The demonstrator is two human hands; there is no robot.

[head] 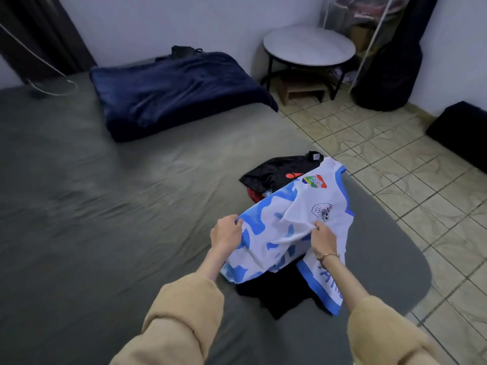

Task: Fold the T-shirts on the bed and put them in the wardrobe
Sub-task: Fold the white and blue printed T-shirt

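Both hands, left [226, 234] and right [324, 239], are pinching the white-and-blue T-shirt [290, 227] over the bed [105, 206], black shirt [276, 172] just beyond them.

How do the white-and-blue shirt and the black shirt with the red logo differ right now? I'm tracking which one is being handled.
The white-and-blue shirt is gripped by the left hand and the right hand; the black shirt lies untouched on the bed. The first is pale with blue patches and crests; the second is dark with one red logo. The first is nearer, overlapping the second. Both are unfolded.
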